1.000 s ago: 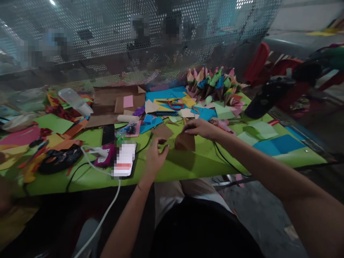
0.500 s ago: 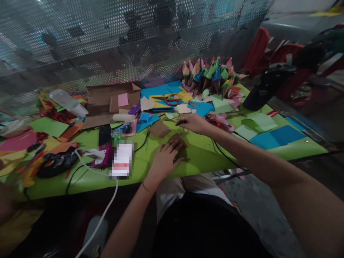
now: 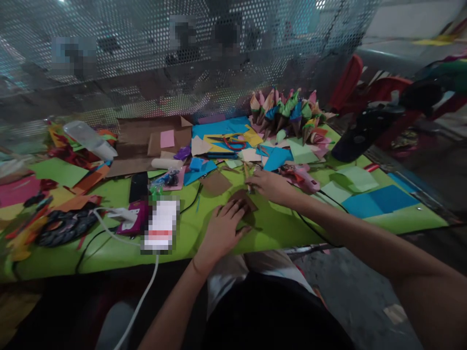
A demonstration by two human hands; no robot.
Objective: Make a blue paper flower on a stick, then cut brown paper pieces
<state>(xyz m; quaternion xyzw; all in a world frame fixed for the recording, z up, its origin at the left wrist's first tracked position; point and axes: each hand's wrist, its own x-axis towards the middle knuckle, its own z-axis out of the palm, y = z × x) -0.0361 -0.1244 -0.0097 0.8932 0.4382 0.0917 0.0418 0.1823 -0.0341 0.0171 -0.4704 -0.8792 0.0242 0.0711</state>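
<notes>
My left hand lies flat on the green tabletop, fingers stretched over the near left edge of a small brown paper piece. Just beyond that paper, my right hand has its fingers closed around a slim yellow pencil-like stick; its exact kind is too blurred to tell. Another brown paper piece rests to the left of the stick. A pink glue gun with a black cord lies to the right of my right hand.
Paper cones stand clustered at the back right, near a dark tumbler. Scissors lie on coloured paper at the back. A phone with a white cable lies at the front left. A perforated metal screen rises behind the table.
My right hand has come down and closed on the yellow stick, which lay under it before. My left hand stays on the brown paper. The view has shifted slightly.
</notes>
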